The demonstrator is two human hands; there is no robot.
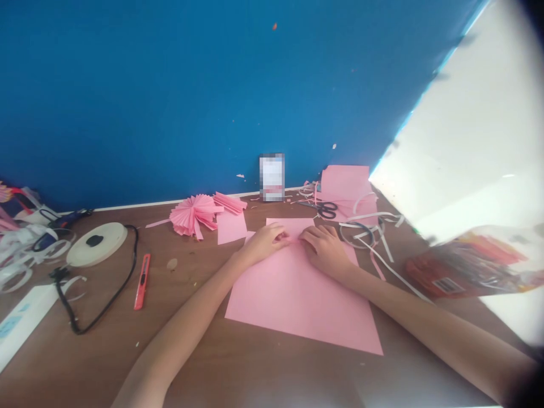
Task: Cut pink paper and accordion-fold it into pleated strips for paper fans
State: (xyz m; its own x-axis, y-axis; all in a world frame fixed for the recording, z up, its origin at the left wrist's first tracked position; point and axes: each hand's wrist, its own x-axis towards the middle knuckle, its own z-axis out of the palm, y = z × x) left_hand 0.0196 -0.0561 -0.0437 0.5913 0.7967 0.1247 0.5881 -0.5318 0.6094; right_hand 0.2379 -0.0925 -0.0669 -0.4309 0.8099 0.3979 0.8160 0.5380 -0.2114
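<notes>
Pressing pink sheet (297,300) (L hand (263,243), R hand (325,252))

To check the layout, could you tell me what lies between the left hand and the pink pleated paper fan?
A small pink paper sheet lies there on the brown table, in the head view.

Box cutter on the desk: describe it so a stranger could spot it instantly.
On the brown desk, find the pink paper sheet under the left hand and right hand. Left of it, beside a looping black cable, lies the box cutter, set apart by its slim red body.
</notes>
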